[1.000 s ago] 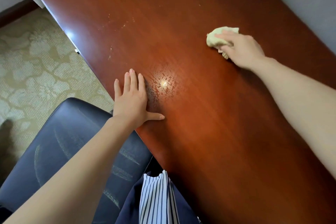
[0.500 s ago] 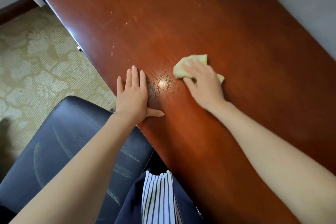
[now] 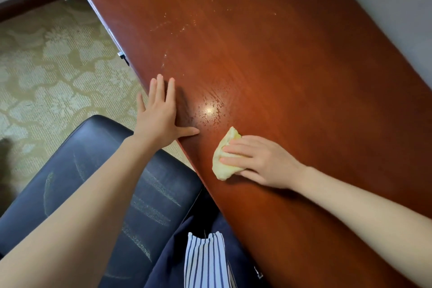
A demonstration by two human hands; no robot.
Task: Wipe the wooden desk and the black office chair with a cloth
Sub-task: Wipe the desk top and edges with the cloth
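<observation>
Fingers point(image 3: 236, 148) of the right hand point(image 3: 264, 161) first: they lie across the bunched yellow cloth point(image 3: 223, 170) and curl lightly round it, thumb tucked at its lower edge, so that is a grasp, pressing the cloth down on the bench point(image 3: 292, 65). The fingertips point to 9 o'clock, and the cloth's long axis runs roughly 12 to 6, close to the bench's front edge. Over at 10 o'clock from the cloth the left hand point(image 3: 161, 117) lies flat and released, fingers straight, thumb splayed toward 3, bracing on the bench edge and holding nothing. Between the two hands sits a bright glare spot point(image 3: 209, 110). Now the relation that matters: the pale specks point(image 3: 173, 25) lie toward 11 and 12 o'clock from the cloth, along the bench's long axis, which runs 11 to 5, and the right hand is the one placed to sweep there. The black chair point(image 3: 77, 161), streaked with dust, waits at 8 o'clock, under the left forearm and apparently not yet wiped. Count: one cloth, one bench, one chair, two hands.
</observation>
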